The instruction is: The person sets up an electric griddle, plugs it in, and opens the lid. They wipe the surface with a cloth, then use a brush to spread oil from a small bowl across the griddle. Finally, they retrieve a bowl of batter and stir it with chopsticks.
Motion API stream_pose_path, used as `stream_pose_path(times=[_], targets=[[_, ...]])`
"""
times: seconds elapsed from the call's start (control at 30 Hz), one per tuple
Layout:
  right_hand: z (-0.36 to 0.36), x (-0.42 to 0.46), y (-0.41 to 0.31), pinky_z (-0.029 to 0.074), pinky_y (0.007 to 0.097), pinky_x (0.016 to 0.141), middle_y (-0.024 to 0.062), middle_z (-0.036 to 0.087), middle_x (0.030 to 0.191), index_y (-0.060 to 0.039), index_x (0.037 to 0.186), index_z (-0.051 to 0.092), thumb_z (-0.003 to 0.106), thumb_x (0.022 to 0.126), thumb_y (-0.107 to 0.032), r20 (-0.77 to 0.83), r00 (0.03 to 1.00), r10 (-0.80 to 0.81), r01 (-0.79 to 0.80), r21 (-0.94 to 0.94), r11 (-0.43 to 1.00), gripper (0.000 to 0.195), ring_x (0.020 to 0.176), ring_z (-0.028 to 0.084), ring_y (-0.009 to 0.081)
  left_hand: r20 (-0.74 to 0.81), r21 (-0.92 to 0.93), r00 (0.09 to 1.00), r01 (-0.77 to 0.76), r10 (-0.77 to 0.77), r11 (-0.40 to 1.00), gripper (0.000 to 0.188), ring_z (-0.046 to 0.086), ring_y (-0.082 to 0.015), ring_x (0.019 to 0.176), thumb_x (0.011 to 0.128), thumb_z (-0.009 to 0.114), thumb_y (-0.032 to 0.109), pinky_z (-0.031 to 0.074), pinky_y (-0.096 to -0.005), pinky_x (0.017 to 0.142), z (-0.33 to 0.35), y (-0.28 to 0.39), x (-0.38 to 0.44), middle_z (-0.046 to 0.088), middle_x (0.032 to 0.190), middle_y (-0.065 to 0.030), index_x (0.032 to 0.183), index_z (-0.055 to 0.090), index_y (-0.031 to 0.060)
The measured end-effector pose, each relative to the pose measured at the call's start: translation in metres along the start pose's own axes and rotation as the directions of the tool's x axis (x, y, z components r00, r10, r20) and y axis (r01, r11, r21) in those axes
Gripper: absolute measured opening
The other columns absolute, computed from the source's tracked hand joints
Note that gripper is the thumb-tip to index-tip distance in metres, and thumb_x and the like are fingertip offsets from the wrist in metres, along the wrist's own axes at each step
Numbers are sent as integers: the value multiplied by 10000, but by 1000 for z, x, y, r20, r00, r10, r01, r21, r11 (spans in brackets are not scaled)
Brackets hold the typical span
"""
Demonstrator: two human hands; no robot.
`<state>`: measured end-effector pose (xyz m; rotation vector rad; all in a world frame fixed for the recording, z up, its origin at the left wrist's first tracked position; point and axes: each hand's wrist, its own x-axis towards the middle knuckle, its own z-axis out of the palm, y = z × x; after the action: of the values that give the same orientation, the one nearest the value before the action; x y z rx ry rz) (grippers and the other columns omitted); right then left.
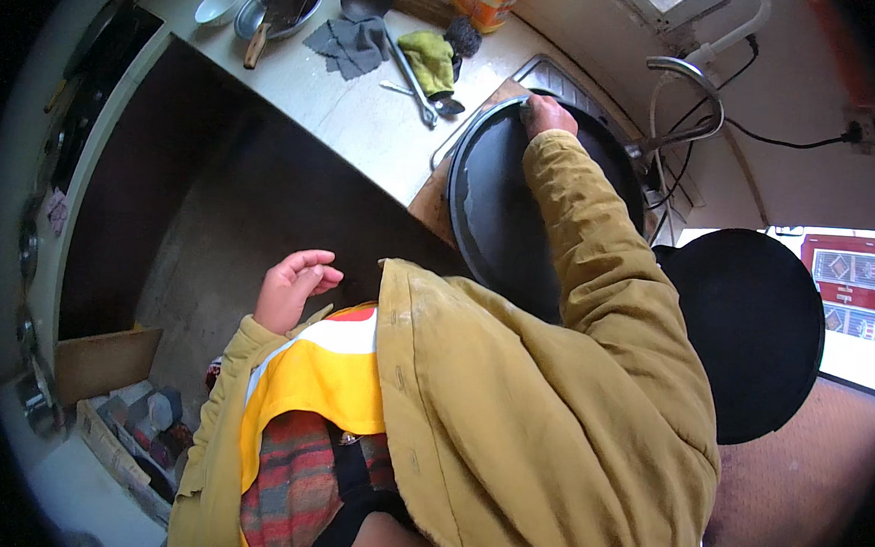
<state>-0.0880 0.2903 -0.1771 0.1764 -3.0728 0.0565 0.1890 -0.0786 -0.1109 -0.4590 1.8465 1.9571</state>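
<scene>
A large round black pan [506, 195] with a raised rim lies on the counter at the sink, and a pale streak marks its inner surface. My right hand [551, 118] is closed at the pan's far rim. Its fingertips are partly hidden, and I cannot tell if a small item is also under them. In front of my jacket, my left hand [294, 287] hangs in the air with fingers loosely bent and nothing in it. Beneath the pan shows a wooden board [434, 207].
A steel faucet [707, 102] curves beside the pan, near a black cable [783, 143]. A ladle [412, 69], grey cloth [350, 46], green cloth [428, 61], cleaver [284, 8] on a metal bowl [250, 18], and yellow tub [486, 2] occupy the counter. A black disc [742, 337] stands right.
</scene>
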Motion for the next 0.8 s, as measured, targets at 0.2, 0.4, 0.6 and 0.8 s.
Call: stream_pose_path(times=[0.2, 0.4, 0.6, 0.8], targets=[[-8, -38, -44, 493, 405, 798, 95, 610, 1018, -155, 1012, 590, 554, 808, -146, 65, 982, -179, 168, 148, 975, 208, 959, 597, 307, -12, 26, 1000, -3, 3, 1000, 231, 622, -156, 859, 922, 461, 98, 497, -284, 832, -7, 0, -4, 651, 941, -108, 1110, 562, 10], [-30, -82, -64, 490, 392, 795, 105, 638, 973, -135, 1008, 588, 686, 719, -116, 205, 928, -312, 202, 425, 882, 306, 937, 603, 312, 68, -4, 997, -34, 34, 999, 232, 624, -160, 866, 924, 457, 97, 497, -283, 838, -16, -3, 0, 648, 946, -105, 1112, 562, 10], [-40, -123, -59, 485, 372, 778, 120, 648, 938, -124, 1006, 596, 707, 681, -96, 458, 781, -426, 123, 555, 823, 345, 899, 618, 297, 123, 45, 991, -53, 48, 998, 217, 627, -164, 867, 928, 462, 101, 496, -286, 850, -14, -1, 4, 647, 938, -108, 1093, 575, 18], [-62, -177, -41, 491, 369, 750, 113, 652, 909, -143, 1005, 614, 685, 658, -117, 627, 638, -447, 169, 452, 876, 355, 878, 621, 302, 243, 78, 969, -59, 38, 995, 211, 624, -155, 867, 922, 484, 102, 497, -280, 839, -5, 6, 8, 646, 941, -98, 1092, 572, 13]])
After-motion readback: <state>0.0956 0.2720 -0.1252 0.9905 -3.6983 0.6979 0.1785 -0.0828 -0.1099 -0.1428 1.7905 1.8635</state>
